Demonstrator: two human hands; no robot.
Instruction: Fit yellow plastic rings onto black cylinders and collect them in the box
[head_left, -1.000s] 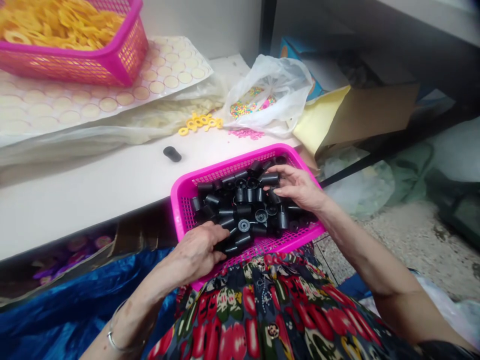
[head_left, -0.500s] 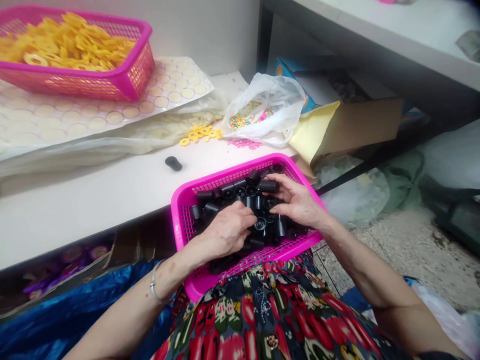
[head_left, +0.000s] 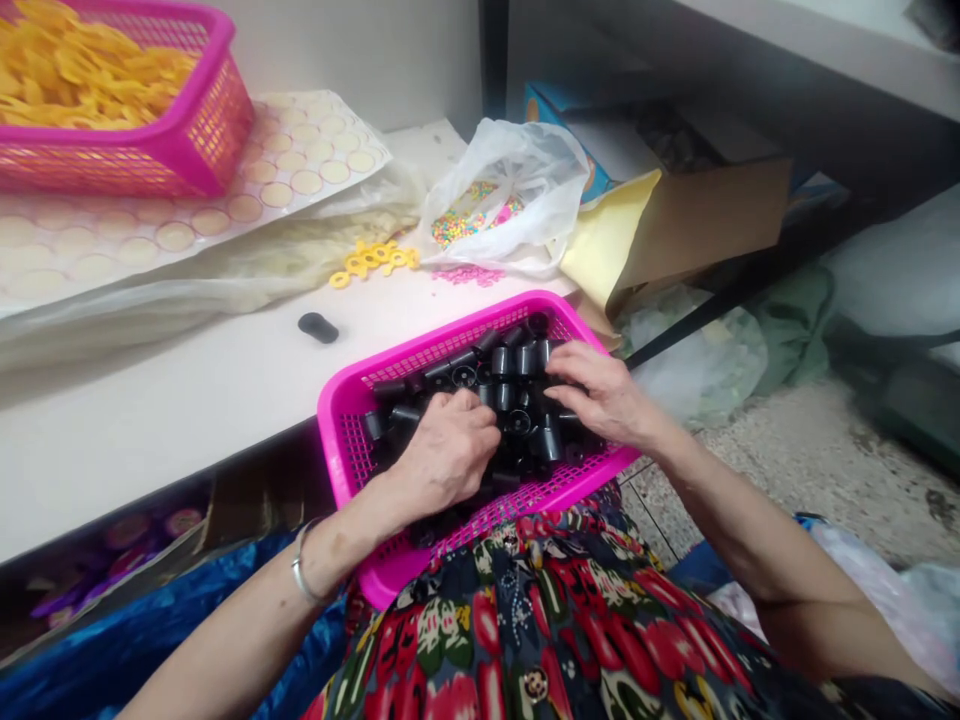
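A bright pink plastic basket (head_left: 346, 370) rests against the patterned clothing at my lap and is filled with small black plastic cylinders (head_left: 504, 362). Over its left-middle part, my left hand (head_left: 450, 445) is curled with bent fingers among the pieces; whatever its fingertips pinch is hidden beneath it. On the basket's right side, my right hand (head_left: 600, 390) has its thumb and fingers spread apart. Its fingertips reach the edge of an upright black cylinder, and no piece sits clearly between them. One loose black cylinder (head_left: 319, 327) lies on the white table.
Another pink basket (head_left: 217, 125) holds yellow plastic pieces at the upper left, on a sheet of printed circles (head_left: 247, 208). Several yellow pieces (head_left: 373, 258), pink bits (head_left: 469, 275) and a plastic bag (head_left: 510, 190) of coloured beads lie beyond. A cardboard box (head_left: 705, 220) stands right.
The view has shifted slightly, so the scene sits further left. My right hand has let go of a lying cylinder, and upright ones now show near its fingertips. My left hand stays curled.
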